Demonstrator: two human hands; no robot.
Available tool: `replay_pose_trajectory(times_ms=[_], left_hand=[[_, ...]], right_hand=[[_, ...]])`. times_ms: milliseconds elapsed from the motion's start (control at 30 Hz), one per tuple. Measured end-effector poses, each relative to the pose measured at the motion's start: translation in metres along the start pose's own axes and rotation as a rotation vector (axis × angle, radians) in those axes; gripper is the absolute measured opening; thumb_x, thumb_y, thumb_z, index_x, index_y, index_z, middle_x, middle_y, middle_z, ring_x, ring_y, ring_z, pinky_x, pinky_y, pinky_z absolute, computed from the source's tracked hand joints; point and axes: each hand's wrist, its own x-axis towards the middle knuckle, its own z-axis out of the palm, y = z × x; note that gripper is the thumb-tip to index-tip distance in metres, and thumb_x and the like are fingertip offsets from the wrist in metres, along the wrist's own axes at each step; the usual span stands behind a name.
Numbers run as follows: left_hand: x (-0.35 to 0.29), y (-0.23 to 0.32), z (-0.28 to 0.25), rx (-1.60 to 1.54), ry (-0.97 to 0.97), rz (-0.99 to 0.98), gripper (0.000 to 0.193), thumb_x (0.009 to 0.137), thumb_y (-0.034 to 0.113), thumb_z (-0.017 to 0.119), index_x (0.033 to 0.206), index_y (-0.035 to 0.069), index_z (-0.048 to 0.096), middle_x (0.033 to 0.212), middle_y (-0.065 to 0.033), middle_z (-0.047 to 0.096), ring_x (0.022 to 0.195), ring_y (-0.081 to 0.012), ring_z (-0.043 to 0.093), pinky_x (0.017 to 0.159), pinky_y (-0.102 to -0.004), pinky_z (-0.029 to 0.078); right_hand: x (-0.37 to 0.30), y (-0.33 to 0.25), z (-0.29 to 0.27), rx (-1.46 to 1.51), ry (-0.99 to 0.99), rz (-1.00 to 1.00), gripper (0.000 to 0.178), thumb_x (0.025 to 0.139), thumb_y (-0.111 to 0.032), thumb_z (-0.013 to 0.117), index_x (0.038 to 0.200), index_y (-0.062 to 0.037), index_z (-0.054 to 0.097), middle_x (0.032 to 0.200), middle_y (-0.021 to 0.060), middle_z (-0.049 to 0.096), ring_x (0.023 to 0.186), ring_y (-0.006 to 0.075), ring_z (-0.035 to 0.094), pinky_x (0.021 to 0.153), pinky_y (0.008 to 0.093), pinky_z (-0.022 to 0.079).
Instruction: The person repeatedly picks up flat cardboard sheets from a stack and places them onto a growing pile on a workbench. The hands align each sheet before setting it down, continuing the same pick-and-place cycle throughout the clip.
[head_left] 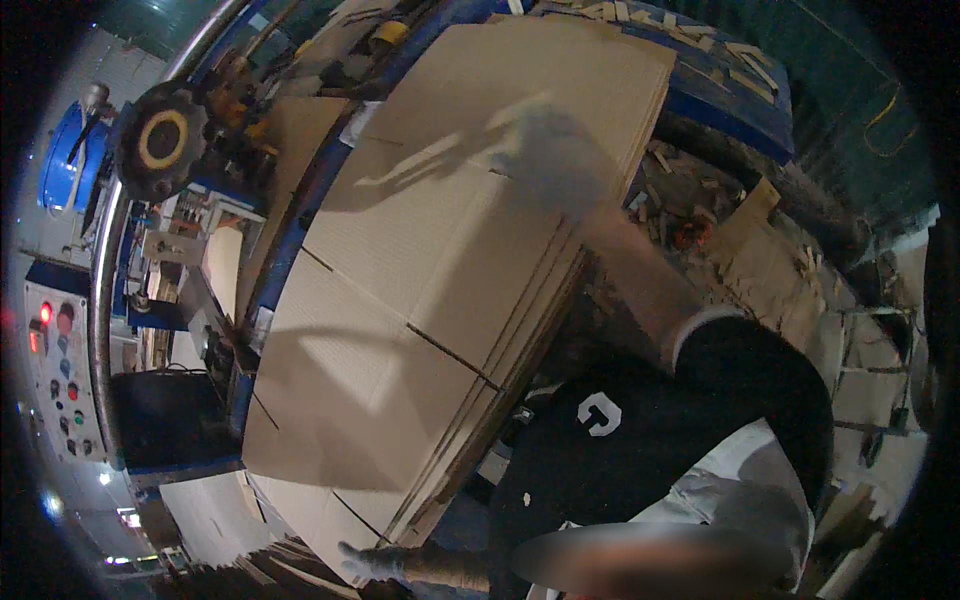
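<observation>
A stack of large brown cardboard sheets [470,250] with dark slots cut into it lies slantwise across the middle. Over its far part, my right hand [555,155] in a pale grey glove is smeared by motion. I cannot make out its fingers or whether it touches the top sheet. Its shadow falls to the left, with bright streaks in it. At the near end, my left hand [375,562], in a grey glove, rests at the sheets' corner. Its thumb stands apart from the fingers, and no grip on a sheet shows.
At the left are a control panel [65,365] with lit red lamps, a black handwheel [163,140] and a metal rail. Cardboard scraps [765,240] lie at the right. Cut strips lie on a blue table [735,105] at the far right.
</observation>
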Motion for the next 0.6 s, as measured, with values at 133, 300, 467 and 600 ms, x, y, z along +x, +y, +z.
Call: replay_pose_trajectory(times_ms=[133,300,467,600], left_hand=[[-0.016,0.067,-0.033,-0.539,-0.216,0.176,0.050,0.092,0.028,0.047,0.133,0.000,0.046,0.144,-0.0198,0.037,0.123,-0.0322,0.046,0.102,-0.0411,0.038],[-0.002,0.070,-0.034,-0.052,-0.019,0.300,0.054,0.093,0.030,0.041,0.135,-0.003,0.041,0.140,-0.0256,0.039,0.122,-0.0327,0.046,0.103,-0.0407,0.038],[0.009,0.006,0.010,0.670,0.019,-0.203,0.098,0.077,0.081,0.038,0.143,0.010,0.035,0.150,-0.0297,0.012,0.129,-0.0451,0.038,0.102,-0.0535,0.034],[-0.002,0.014,0.006,0.039,0.072,-0.178,0.086,0.082,0.063,0.052,0.142,0.004,0.036,0.148,-0.0280,0.024,0.127,-0.0392,0.041,0.105,-0.0457,0.032]], right_hand=[[-0.031,0.049,-0.036,-0.834,-0.003,0.485,0.081,0.086,-0.064,0.043,0.138,-0.0021,0.036,0.144,0.0158,0.036,0.136,0.0388,0.026,0.108,0.0562,0.023],[-0.026,0.083,-0.022,-0.957,0.020,0.367,0.075,0.086,-0.064,0.043,0.134,-0.0055,0.045,0.143,0.0172,0.039,0.131,0.0419,0.034,0.105,0.0591,0.026],[-0.006,0.109,-0.021,-0.866,-0.065,0.332,0.060,0.090,-0.054,0.046,0.129,-0.0088,0.052,0.130,0.0213,0.051,0.123,0.0411,0.045,0.100,0.0507,0.037],[0.025,0.080,-0.001,-0.318,0.081,0.162,0.055,0.087,-0.023,0.053,0.137,-0.0051,0.042,0.128,0.0155,0.054,0.117,0.0327,0.051,0.101,0.0428,0.039]])
